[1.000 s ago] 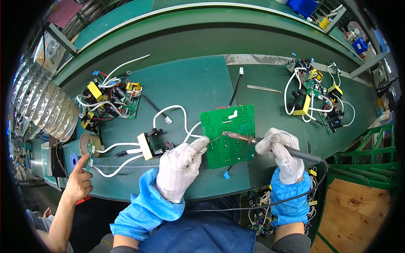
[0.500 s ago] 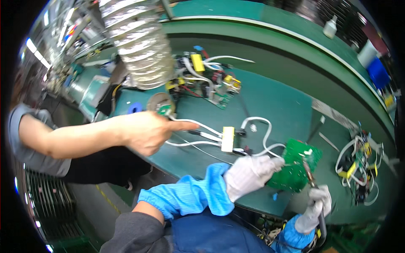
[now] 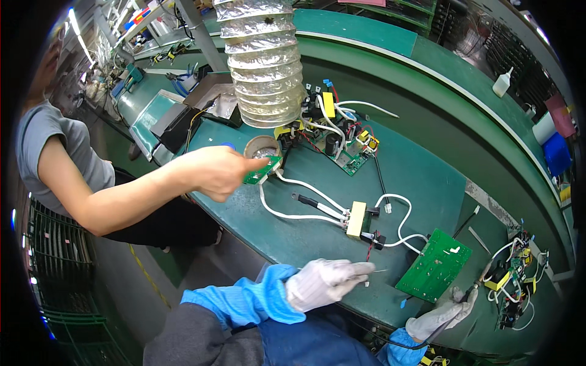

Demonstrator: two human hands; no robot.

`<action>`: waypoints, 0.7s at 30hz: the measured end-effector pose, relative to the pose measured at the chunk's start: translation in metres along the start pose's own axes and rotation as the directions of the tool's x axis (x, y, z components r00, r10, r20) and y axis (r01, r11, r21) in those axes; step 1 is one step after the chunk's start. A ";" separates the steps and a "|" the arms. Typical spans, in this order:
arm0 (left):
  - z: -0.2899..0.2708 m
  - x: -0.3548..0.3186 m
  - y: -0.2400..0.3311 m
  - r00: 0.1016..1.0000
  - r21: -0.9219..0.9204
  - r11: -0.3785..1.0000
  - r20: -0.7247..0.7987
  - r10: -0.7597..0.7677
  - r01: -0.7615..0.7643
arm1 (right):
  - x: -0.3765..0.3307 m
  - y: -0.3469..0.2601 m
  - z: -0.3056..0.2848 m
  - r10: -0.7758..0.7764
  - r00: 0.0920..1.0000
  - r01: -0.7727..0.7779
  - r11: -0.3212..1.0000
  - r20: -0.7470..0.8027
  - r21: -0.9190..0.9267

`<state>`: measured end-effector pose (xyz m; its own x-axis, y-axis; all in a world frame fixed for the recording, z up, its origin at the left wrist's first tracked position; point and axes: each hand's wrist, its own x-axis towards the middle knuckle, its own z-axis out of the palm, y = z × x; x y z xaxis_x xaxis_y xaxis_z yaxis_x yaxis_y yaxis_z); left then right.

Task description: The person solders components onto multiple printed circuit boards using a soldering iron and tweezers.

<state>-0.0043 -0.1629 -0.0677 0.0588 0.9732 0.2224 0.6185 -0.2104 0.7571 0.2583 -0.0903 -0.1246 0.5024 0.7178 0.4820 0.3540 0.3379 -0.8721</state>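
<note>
My left hand (image 3: 329, 282), in a white glove and blue sleeve cover, pinches a thin solder wire (image 3: 381, 270) that pokes out past the fingertips. It is apart from the large green circuit board (image 3: 434, 263) to its right. My gloved right hand (image 3: 442, 317) grips a soldering iron (image 3: 478, 285) with a trailing cable, beyond the board's right corner. White wires link the board to a yellow transformer (image 3: 356, 220), and more white wires run on to a small green board (image 3: 264, 171). Another person's bare hand (image 3: 223, 172) reaches in from the left, its index finger on that small board.
A ribbed silver duct (image 3: 265, 67) hangs over the bench by a round tin (image 3: 262, 146). Wired circuit assemblies lie behind (image 3: 342, 131) and at the right (image 3: 516, 277). A raised green shelf edge (image 3: 390, 67) runs along the back.
My left hand has drawn back leftward from the large board with the solder wire. The soldering iron has moved off the board to the right. The other person's finger has moved onto the small board.
</note>
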 end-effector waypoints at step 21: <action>-0.107 -0.020 -0.088 0.644 -0.952 0.306 -0.220 -0.733 0.024 | 0.010 -0.039 0.058 -0.287 0.858 0.384 0.910 0.425 -0.160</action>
<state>-0.1431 -0.1736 -0.0730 -0.5876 0.7604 -0.2767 -0.5548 -0.1296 0.8218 0.2038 -0.0610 -0.0910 -0.0058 0.7778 0.6285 0.6405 0.4856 -0.5949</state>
